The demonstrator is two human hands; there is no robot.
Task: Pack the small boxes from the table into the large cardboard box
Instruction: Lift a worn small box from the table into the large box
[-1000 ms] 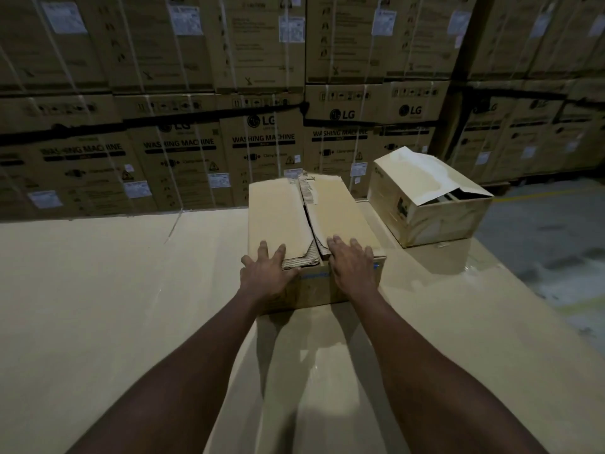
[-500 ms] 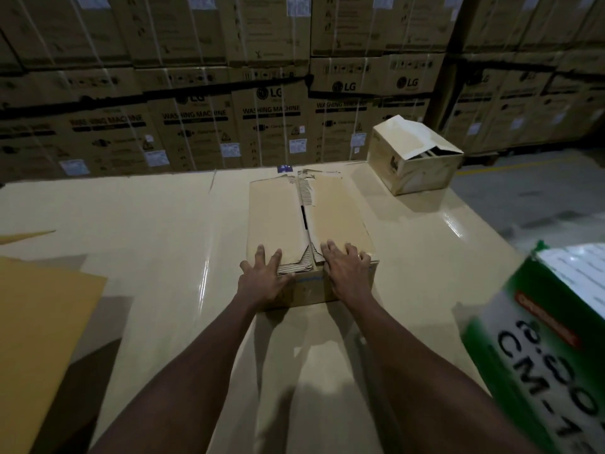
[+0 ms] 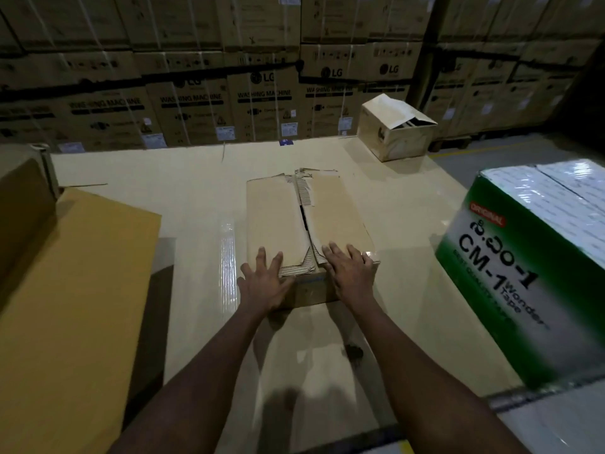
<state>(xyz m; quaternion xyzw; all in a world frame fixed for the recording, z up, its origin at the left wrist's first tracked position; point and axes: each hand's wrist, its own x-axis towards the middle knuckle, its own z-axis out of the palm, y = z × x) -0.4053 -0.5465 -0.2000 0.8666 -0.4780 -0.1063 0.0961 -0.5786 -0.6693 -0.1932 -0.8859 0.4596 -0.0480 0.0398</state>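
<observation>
Brown corrugated flat carton [image 3: 304, 231] lies mid-table at 12 o'clock. Your left hand [image 3: 264, 283] and right hand [image 3: 351, 273] rest spread, palms down, on its near edge. Press both torn flaps evenly; curl fingertips under before dragging.

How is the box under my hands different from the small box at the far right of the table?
The box under the hands lies long and flat with both top flaps folded shut, torn along the middle seam; the far box is squatter and taller, its crumpled flap leaving a dark gap. The left hand and right hand press on the near one; nothing touches the far one. Both are plain brown cardboard.
</observation>
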